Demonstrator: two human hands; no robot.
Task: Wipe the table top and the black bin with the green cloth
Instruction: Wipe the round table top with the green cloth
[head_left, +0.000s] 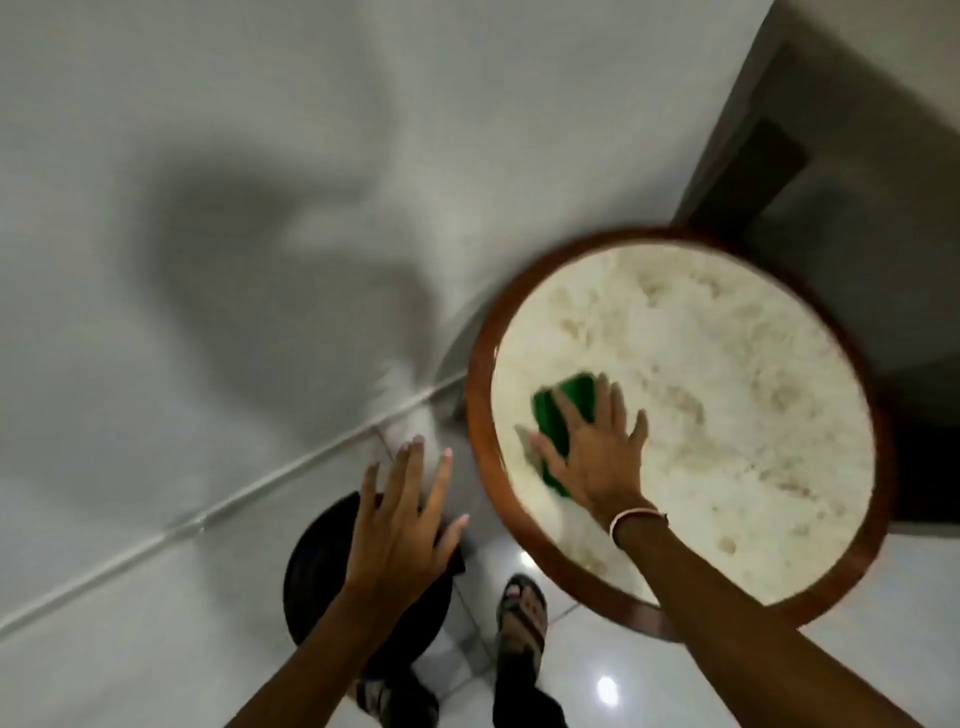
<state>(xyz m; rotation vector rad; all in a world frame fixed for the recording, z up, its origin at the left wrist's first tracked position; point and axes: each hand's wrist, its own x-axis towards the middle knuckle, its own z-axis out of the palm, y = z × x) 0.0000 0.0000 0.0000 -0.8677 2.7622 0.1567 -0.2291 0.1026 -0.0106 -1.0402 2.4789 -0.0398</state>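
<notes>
A round table with a pale marbled top (727, 395) and a brown wooden rim (480, 415) fills the right side. On its left part lies the green cloth (558, 415), and my right hand (597, 457) presses flat on it with the fingers spread. A thin bangle circles that wrist. The black bin (317, 571) stands on the floor left of the table, partly hidden by my left arm. Over the bin hovers my left hand (402, 519), fingers apart, holding nothing.
A white wall (208, 208) rises behind, with a thin pipe or cable (260, 488) along its base. My sandalled foot (522, 618) stands on the glossy white floor tiles between bin and table. A dark opening (831, 156) lies beyond the table at upper right.
</notes>
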